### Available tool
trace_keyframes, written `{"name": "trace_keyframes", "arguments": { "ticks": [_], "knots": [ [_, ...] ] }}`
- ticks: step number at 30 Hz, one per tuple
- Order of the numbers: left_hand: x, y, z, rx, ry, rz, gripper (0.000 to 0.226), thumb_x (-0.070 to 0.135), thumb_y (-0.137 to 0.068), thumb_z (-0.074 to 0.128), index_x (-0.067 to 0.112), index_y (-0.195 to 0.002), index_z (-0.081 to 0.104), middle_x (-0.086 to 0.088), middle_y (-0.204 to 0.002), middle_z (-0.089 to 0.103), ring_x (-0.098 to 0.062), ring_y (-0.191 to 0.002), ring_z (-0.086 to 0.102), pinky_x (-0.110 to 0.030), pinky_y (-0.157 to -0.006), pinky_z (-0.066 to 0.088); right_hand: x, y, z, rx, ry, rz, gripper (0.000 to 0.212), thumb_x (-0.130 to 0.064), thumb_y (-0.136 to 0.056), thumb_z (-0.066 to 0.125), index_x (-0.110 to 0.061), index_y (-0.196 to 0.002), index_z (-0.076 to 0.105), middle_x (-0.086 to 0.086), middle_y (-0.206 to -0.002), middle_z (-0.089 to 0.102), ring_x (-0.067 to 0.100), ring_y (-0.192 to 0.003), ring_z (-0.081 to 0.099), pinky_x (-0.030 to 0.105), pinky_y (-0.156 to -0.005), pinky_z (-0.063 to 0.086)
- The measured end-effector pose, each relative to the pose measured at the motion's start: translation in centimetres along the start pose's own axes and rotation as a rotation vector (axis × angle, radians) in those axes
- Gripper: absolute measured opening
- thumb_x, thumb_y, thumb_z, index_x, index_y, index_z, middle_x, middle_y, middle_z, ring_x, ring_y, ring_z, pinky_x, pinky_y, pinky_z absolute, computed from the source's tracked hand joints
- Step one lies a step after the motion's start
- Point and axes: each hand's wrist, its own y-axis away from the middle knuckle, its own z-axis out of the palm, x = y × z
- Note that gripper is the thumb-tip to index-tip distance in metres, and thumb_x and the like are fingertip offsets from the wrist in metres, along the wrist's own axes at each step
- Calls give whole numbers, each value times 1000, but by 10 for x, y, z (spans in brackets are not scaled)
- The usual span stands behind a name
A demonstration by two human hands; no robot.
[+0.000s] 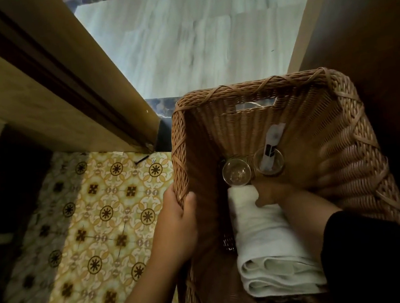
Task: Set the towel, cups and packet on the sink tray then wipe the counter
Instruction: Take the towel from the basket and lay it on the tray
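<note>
A brown wicker basket (352, 156) fills the lower right of the view. Inside lie a rolled white towel (264, 242), two clear glass cups (236, 172) (271, 166) standing side by side, and a white packet (275, 136) stuck upright in the right-hand cup. My left hand (178, 225) grips the basket's left rim, thumb inside. My right hand (275, 192) reaches into the basket and rests on the far end of the towel, just below the cups; its fingers are partly hidden.
A wooden door (45, 82) stands open at the left over a patterned yellow tile floor (105, 214). Pale marble floor (191, 38) lies beyond a dark threshold (162, 103). A dark wooden panel (366, 15) rises on the right.
</note>
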Motion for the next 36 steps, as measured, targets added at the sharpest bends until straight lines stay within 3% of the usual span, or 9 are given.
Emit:
{"name": "trace_keyframes", "arguments": {
  "ticks": [10, 15, 17, 19, 21, 25, 28, 33, 36],
  "knots": [
    [0, -2, 3, 16, 20, 42, 38, 41, -99, 44, 25, -134, 45, 12, -117, 60, -5, -104, 57, -14, -75, 40, -7, -8, 0, -163, 174, 145, 82, -42, -63, 86, -18, -134, 53, 5, -131, 57, 20, -113, 55, 29, -94, 47],
    [2, -4, 1, 9, 20, 40, 49, 39, -100, 43, 17, -145, 37, 3, -137, 53, -16, -124, 50, -38, -104, 42, -18, 23, -7, -82, 161, 45, 74, -29, -65, 86, -18, -131, 55, 6, -129, 57, 22, -111, 56, 35, -97, 47],
    [2, -5, 2, 10, 31, 34, 49, 37, -100, 43, 16, -143, 38, -5, -136, 56, -22, -122, 53, -44, -102, 44, -23, 42, -14, -68, 188, -6, 74, -26, -69, 83, -19, -135, 51, 5, -129, 57, 23, -112, 56, 36, -97, 46],
    [3, -5, 3, 12, 39, 29, 44, 37, -100, 44, 16, -139, 41, -6, -130, 60, -20, -110, 57, -35, -89, 45, -33, 64, -22, -35, 257, -24, 69, -29, -71, 79, -22, -133, 49, 4, -125, 58, 23, -107, 57, 37, -92, 49],
    [3, -4, 4, 9, 42, 29, 38, 37, -100, 43, 17, -132, 43, -6, -122, 62, -17, -98, 55, -31, -79, 40, -43, 87, -28, 30, 311, -36, 57, -31, -72, 74, -25, -123, 51, 3, -116, 61, 23, -99, 59, 38, -84, 52],
    [1, -3, 4, -18, 59, 13, 35, 38, -99, 43, 17, -127, 44, -8, -121, 61, -23, -99, 57, -32, -78, 38, -68, 140, -36, 285, 439, -85, 31, -34, -71, 66, -34, -92, 44, -6, -98, 60, 22, -91, 59, 35, -68, 50],
    [2, 0, 1, -65, 100, 2, 36, 39, -99, 42, 19, -128, 43, -8, -125, 60, -20, -98, 53, -33, -82, 39, -90, 186, -50, 474, 469, -88, 31, -38, -72, 65, -33, -95, 45, -7, -102, 59, 20, -94, 55, 36, -73, 44],
    [-1, 4, -10, -188, 134, 23, 49, 42, -101, 39, 18, -143, 29, -11, -142, 51, -32, -125, 51, -36, -93, 38, -123, 274, -82, 689, 403, -99, 39, -52, -70, 63, -30, -100, 50, -7, -99, 55, 19, -89, 51, 35, -66, 36],
    [0, 1, -15, -244, 113, 23, 55, 42, -102, 36, 18, -149, 21, -14, -147, 45, -35, -130, 47, -45, -104, 38, -141, 323, -93, 829, 376, -78, 34, -37, -72, 73, -26, -99, 55, -4, -96, 58, 22, -89, 52, 33, -66, 32]
  ]
}}
